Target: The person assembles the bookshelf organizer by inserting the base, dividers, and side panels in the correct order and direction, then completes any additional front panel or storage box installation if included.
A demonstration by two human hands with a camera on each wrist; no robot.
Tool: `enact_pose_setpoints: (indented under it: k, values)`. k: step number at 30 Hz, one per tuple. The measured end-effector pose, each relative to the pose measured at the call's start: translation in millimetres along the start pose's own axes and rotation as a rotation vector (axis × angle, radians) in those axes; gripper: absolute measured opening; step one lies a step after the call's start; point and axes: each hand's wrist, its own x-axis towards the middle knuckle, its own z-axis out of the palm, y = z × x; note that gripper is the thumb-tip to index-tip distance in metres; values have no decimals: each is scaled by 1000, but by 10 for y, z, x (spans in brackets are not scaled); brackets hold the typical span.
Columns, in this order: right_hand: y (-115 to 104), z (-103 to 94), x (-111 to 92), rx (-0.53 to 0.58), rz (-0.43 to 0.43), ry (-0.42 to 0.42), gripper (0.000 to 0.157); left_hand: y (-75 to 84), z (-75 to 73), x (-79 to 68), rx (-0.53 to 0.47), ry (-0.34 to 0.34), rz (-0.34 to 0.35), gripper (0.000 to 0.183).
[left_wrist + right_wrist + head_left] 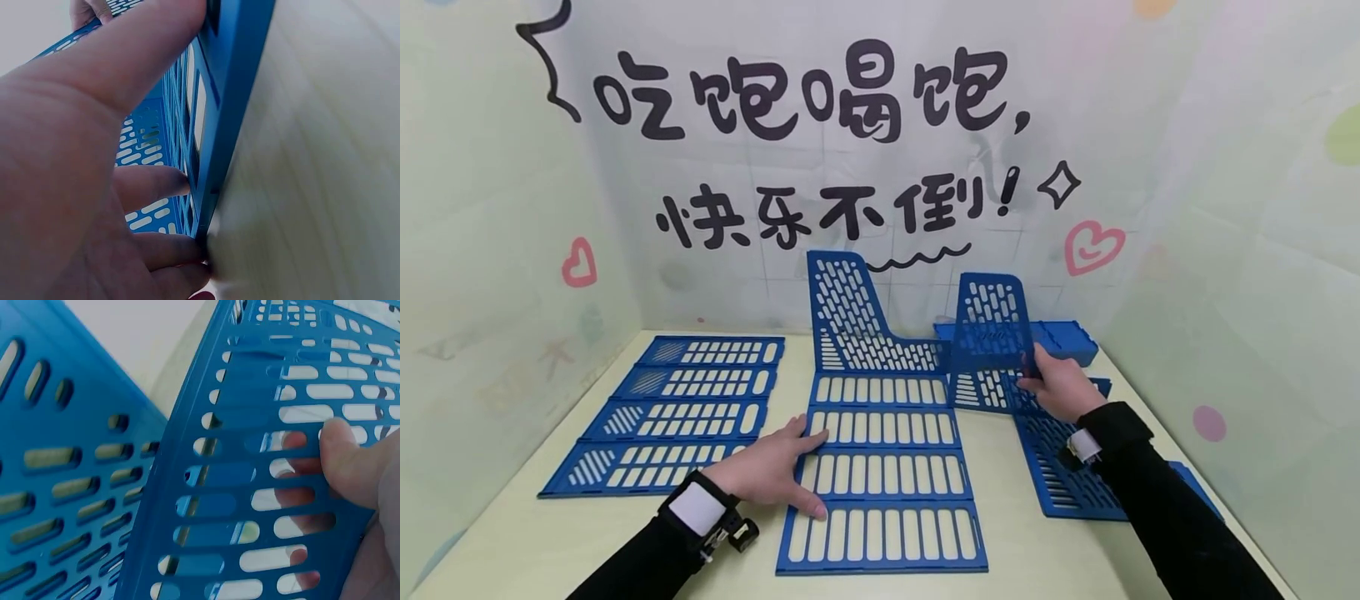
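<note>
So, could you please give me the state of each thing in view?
Left hand: spread, on middle panels
Right hand: pinching raised panel
Raised panel: roughly upright
Middle panels: flat, four rows
Back panel: standing upright
Left panels: flat, four rows
Right panel: lying, partly hidden
Far blue piece: partly hidden

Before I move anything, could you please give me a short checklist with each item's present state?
1. Left hand on the left edge of the slotted base: ok.
2. Right hand gripping the held panel, thumb on one face and fingers behind: ok.
3. Standing panel upright at the base's far end: ok.
4. Standing panel fully clipped in: cannot tell.
5. Held panel upright along the base's far end: not ok; it is off to the right.
</note>
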Motion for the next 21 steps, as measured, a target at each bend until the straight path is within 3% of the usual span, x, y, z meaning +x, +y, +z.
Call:
enact_pose_setpoints:
  k: [11, 18, 21]
  values:
    - [152, -14, 19, -67, -90, 11, 17, 15, -21, 4, 0, -15, -10, 120]
    - [-64, 30, 141, 21, -140, -54, 20, -1, -38, -7, -5, -17, -17, 119]
    - [-161, 88, 208, 58, -123, -86, 22, 5, -35, -1, -4, -20, -9, 119]
